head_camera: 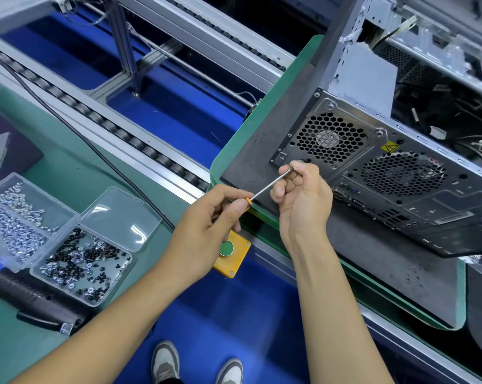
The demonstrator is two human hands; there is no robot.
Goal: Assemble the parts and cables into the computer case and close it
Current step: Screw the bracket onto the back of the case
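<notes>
While the computer case [395,173] lies on its side on a green-edged pallet [251,128], open side up, a screwdriver [270,185] is gripped at its handle by the left hand [215,217]; its shaft tip is pinched by the right hand [303,195] near the rear fan grille [331,138].

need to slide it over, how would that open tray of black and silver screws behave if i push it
The screw tray looks like thin clear plastic, so it would probably slide easily on the smooth green bench top. It has no lid on, so a quick shove might spill the loose screws. Its load probably makes it heavier than it looks.
</notes>
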